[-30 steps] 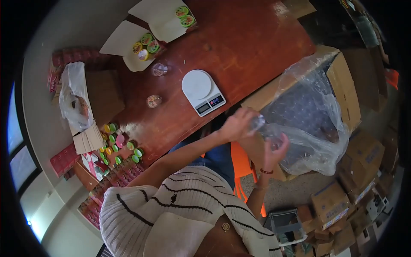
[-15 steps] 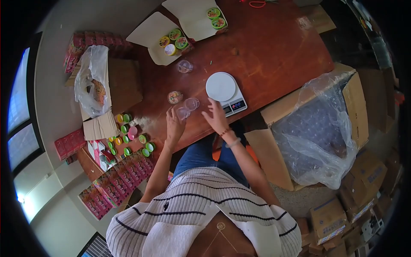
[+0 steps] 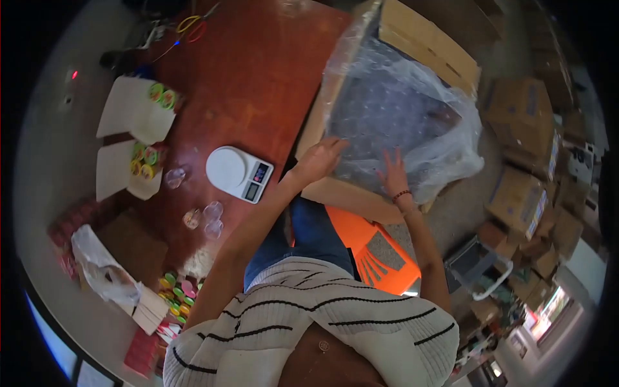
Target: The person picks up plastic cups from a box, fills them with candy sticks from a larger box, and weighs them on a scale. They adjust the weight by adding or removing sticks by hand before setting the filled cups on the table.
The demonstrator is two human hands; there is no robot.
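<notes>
My left hand (image 3: pixel 320 158) is over the near left edge of a large cardboard box (image 3: pixel 354 198), fingers stretched toward the clear plastic bag lining it. My right hand (image 3: pixel 393 176) is open above the bag's near side, fingers spread. Inside the plastic bag (image 3: pixel 461 158) lie many clear plastic cups (image 3: pixel 387 106), stacked closely and blurred by the film. Neither hand shows a cup in it. Whether the left fingertips touch the film is hard to see.
On the red-brown table (image 3: pixel 258 84) stand a white kitchen scale (image 3: pixel 235 173), several clear cups (image 3: pixel 213 211), a filled cup (image 3: pixel 191 218) and open white boxes (image 3: pixel 132 109) with lidded tubs. Scissors (image 3: pixel 190 29) lie at the far edge. An orange chair (image 3: pixel 387 274) is below the box.
Both hands have moved from the small clear cups and the scale over to the cardboard box on the right. My view has turned right, so the table now appears further left.
</notes>
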